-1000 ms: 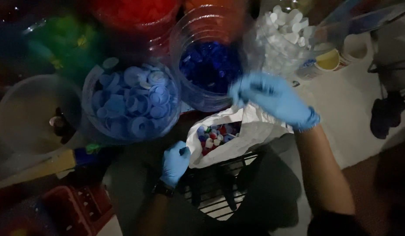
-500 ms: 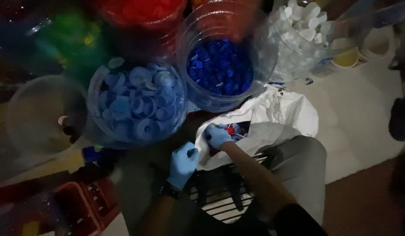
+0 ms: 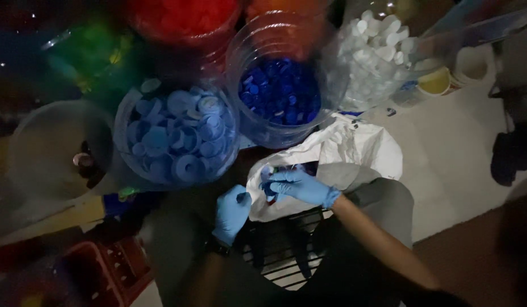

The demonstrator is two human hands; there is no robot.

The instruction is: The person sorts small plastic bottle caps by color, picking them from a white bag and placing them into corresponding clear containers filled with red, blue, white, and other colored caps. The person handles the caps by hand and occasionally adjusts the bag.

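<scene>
Both hands wear blue gloves. My right hand (image 3: 300,186) reaches into the mouth of a white plastic bag (image 3: 354,149) on my lap, fingers among mixed bottle caps (image 3: 270,185); whether it holds one cannot be told. My left hand (image 3: 231,211) grips the bag's near edge. In front stand clear jars: light blue caps (image 3: 175,139), dark blue caps (image 3: 280,91), white caps (image 3: 377,54).
A red-filled jar (image 3: 184,20) and a green-filled jar (image 3: 84,54) stand at the back. A near-empty clear jar (image 3: 53,148) is at left. A red crate (image 3: 107,270) sits lower left, a wire rack (image 3: 286,258) under the bag, and a yellow tub (image 3: 434,82) at right.
My right hand came down from over the dark blue jar and went into the white bag. The left hand stayed at the bag's edge.
</scene>
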